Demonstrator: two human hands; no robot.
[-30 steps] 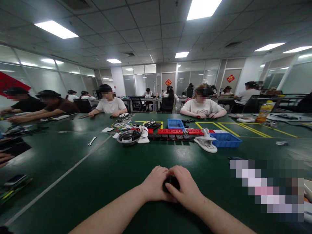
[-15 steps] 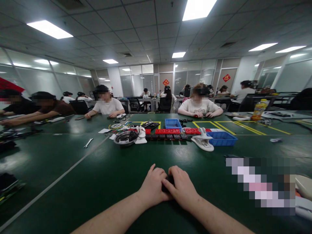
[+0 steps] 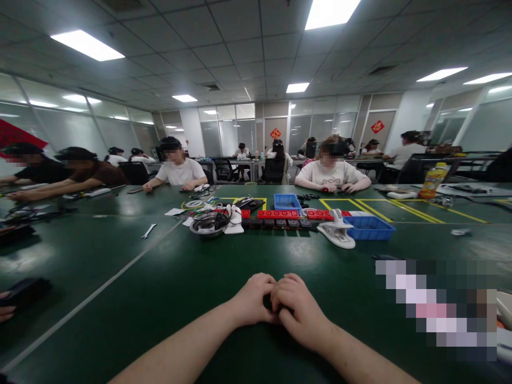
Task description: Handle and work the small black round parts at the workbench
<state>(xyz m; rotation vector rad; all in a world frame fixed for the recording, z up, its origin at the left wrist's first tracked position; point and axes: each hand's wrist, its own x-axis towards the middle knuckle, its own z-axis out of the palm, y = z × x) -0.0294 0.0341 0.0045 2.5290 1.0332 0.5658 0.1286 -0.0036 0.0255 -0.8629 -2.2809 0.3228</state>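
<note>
My left hand (image 3: 253, 300) and my right hand (image 3: 299, 308) meet over the green table (image 3: 192, 277), close in front of me. Between them sits a small dark object (image 3: 268, 302), mostly covered, so its kind cannot be made out. The fingers of both hands are curled around it. My right fingers lie across the front, touching the left fingertips.
Beyond my hands stand a white clip-like stand (image 3: 337, 233), a blue bin (image 3: 370, 228), red and black power strips (image 3: 280, 214) and a bowl of cables (image 3: 208, 224). A wrench (image 3: 149, 231) lies left. Another person's hand (image 3: 6, 309) is at the left edge.
My left index finger, raised before, has curled down. My right fingers have closed further over the dark object. Another person's hand with a black object has entered at the left edge.
</note>
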